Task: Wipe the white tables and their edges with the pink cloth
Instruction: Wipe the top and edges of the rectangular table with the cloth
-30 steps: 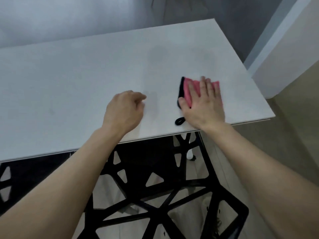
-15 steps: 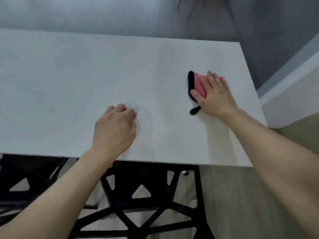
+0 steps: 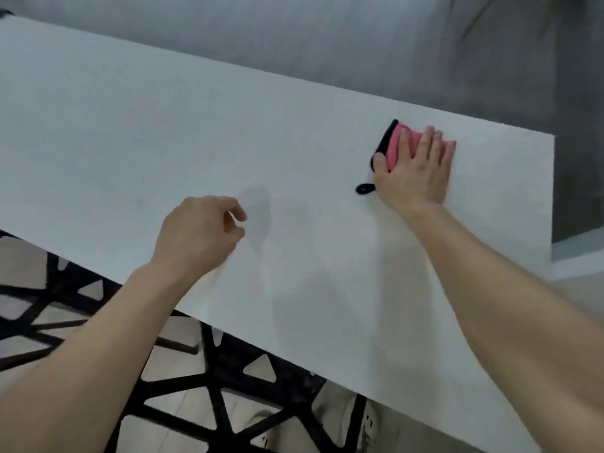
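A white table (image 3: 137,132) fills most of the view, running diagonally. The pink cloth (image 3: 395,147), edged in black with a black loop at its near corner, lies flat near the table's far right corner. My right hand (image 3: 415,171) presses down on the cloth with straight, spread fingers and covers most of it. My left hand (image 3: 199,233) hovers over or rests on the table near its front edge, fingers loosely curled and holding nothing.
A black frame with triangular cut-outs (image 3: 209,380) stands under the table's front edge. A grey wall (image 3: 327,37) runs behind the table. The table's right end (image 3: 552,191) drops off beside a grey wall and pale skirting.
My right hand has slid the cloth away from the front edge toward the far right of the table. My left hand stays near the front edge, its fingers a little looser.
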The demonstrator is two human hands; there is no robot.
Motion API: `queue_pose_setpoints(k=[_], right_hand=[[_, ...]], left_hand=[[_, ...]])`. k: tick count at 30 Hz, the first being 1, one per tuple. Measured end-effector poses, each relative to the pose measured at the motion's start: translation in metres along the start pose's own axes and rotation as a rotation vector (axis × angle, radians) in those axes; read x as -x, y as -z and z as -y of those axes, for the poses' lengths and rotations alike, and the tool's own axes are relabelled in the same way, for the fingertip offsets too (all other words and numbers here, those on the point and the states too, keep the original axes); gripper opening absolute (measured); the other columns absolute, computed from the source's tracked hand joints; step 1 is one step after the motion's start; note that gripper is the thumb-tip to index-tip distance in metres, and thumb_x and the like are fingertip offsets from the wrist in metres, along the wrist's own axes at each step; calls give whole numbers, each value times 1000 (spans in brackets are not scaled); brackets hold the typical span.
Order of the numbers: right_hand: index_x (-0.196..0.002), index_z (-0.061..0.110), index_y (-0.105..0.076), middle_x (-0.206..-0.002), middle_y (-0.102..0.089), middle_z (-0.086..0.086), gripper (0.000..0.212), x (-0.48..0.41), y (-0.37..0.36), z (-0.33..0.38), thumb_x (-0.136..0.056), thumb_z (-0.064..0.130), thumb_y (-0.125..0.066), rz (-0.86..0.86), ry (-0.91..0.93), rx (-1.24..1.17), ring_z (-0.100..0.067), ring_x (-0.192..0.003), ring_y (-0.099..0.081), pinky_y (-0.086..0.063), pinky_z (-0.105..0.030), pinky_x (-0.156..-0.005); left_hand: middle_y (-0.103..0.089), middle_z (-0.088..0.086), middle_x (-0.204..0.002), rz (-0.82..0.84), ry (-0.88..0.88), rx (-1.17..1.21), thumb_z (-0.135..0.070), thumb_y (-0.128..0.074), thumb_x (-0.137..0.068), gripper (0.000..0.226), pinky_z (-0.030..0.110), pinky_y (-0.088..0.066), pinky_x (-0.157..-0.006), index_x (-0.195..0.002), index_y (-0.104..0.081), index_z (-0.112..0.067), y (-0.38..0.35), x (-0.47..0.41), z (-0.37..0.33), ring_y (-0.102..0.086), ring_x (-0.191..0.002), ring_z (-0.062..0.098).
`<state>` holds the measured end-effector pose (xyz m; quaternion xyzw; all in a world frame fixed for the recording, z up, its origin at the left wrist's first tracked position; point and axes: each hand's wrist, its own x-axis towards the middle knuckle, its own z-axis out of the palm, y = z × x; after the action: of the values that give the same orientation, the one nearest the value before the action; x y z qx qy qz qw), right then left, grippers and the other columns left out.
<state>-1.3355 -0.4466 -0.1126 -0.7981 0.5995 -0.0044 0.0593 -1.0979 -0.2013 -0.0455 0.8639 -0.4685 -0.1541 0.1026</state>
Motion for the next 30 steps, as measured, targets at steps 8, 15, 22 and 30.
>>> queue_pose_setpoints(k=[8,15,22,30], right_hand=[[-172,36,-17,-181,-5,-6,70,140,-26,76,-110,65,-28,98,1069,3,-23,-168,0,-1,-49,-136],[-173,21,-18,-178,-8,-24,84,65,-17,57,-103,67,-14,1,110,-11,-38,-166,-4,0,-58,-133],[-173,27,-19,-180,-3,-16,75,182,-37,171,-108,65,-22,93,645,-26,-32,-168,4,4,-56,-133],[-173,34,-12,-182,5,-2,76,276,-16,-79,-109,67,-34,45,177,-79,-20,-167,11,-5,-54,-135]], left_hand=[[-66,-12,-82,-209,137,-61,-33,-74,-98,7,41,-56,-73,-91,-71,-32,7,29,45,-66,-80,17],[-61,-8,-91,-212,19,-43,-25,-67,-104,7,44,-54,-68,-103,-73,-26,-13,67,68,-60,-89,18],[-64,-2,-108,-236,-41,-45,-10,-54,-107,28,49,-56,-80,-116,-76,-24,-16,72,41,-63,-104,25],[-60,3,-137,163,-408,15,-35,-78,-97,45,47,-46,-109,-140,-66,-27,-51,47,-118,-52,-134,28]])
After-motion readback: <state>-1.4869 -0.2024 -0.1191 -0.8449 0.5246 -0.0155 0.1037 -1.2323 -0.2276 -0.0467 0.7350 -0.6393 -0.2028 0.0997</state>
